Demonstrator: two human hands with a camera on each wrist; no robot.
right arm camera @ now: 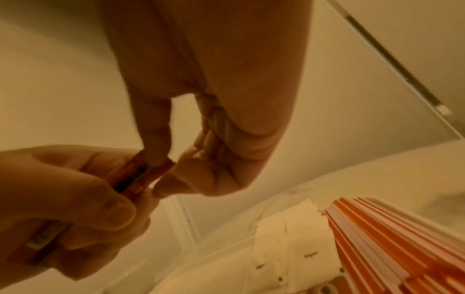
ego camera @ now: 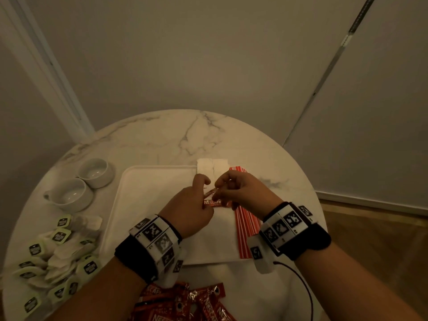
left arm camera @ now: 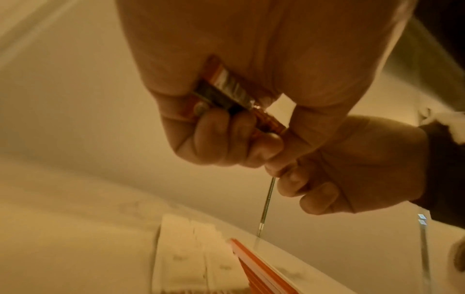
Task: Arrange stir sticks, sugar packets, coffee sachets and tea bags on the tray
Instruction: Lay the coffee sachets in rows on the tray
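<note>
Over the white tray both hands meet above its right half. My left hand grips a small bunch of red coffee sachets, also seen in its curled fingers as the sachets. My right hand pinches the upper end of one sachet between thumb and fingertips. White sugar packets lie at the tray's far right corner. Red-and-white striped stir sticks lie along the tray's right side. A pile of red coffee sachets sits at the near table edge, tea bags at the left.
The round marble table stands against a corner of walls. Two white cups stand left of the tray. A black cable runs from my right wristband over the near right of the table. Wooden floor shows at the right.
</note>
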